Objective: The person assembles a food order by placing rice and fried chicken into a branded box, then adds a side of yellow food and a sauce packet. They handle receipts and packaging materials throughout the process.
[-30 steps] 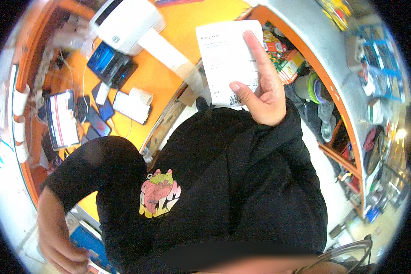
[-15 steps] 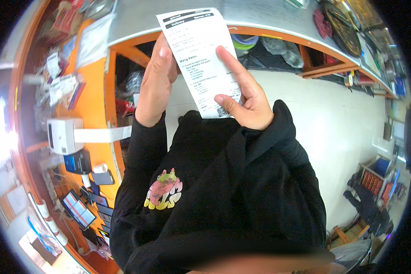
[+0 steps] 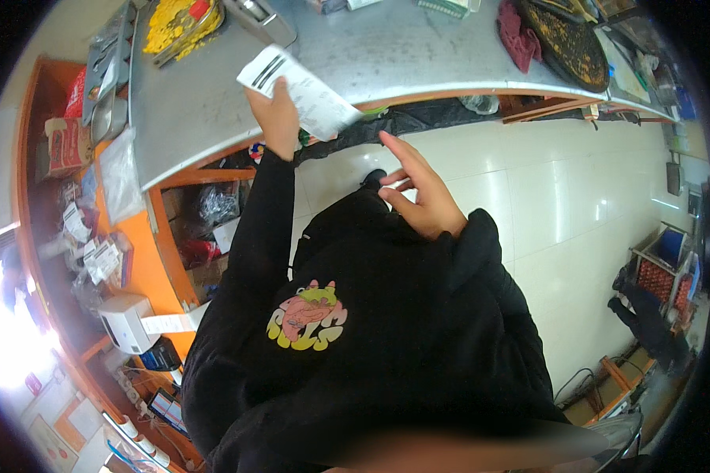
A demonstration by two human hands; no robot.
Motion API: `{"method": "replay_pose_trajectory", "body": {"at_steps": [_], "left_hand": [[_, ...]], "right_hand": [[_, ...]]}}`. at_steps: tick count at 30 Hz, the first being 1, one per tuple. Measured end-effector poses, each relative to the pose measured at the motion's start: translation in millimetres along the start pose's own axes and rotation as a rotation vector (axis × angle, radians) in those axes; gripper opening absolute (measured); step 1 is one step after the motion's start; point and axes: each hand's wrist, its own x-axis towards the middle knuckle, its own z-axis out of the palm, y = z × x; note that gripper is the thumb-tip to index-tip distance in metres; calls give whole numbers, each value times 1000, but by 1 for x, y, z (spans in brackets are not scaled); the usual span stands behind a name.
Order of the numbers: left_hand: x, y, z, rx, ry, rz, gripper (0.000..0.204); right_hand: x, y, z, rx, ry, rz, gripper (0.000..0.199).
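A white printed receipt (image 3: 312, 101) is pinched in my left hand (image 3: 274, 118), with the thumb lying over its upper end. The slip slants down to the right, over the front edge of the grey metal counter (image 3: 205, 102). My right hand (image 3: 427, 197) is apart from the paper, over the pale floor in front of my body. Its fingers are spread and nothing is in them.
A container of yellow food (image 3: 181, 30) and a metal box (image 3: 262, 22) stand at the counter's far left. A dark round tray (image 3: 566, 47) and a maroon cloth (image 3: 517, 38) lie far right. At left, a white receipt printer (image 3: 128, 322) sits on an orange counter (image 3: 154, 260).
My right hand has let go of the receipt and opened. My left hand has carried the slip left and forward, tilting it. The view has shifted to show more of the metal counter.
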Motion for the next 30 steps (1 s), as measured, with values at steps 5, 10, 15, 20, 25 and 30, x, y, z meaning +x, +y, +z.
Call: {"method": "replay_pose_trajectory", "body": {"at_steps": [5, 10, 15, 20, 25, 30], "left_hand": [[27, -84, 7, 912, 387, 104, 57], [57, -103, 12, 1402, -26, -156, 65], [98, -128, 41, 1427, 187, -231, 115], [119, -121, 39, 820, 479, -61, 130], [21, -61, 125, 671, 541, 398, 77], [-152, -27, 347, 414, -250, 410, 40]], "right_hand": [[-6, 22, -51, 14, 132, 147, 74], [-17, 47, -111, 117, 353, 213, 71], [-48, 72, -168, 243, 434, 320, 72], [-97, 93, -257, 305, 454, 348, 74], [-193, 107, -403, 391, -189, 247, 68], [-306, 80, -556, 539, -114, -389, 45]]}}
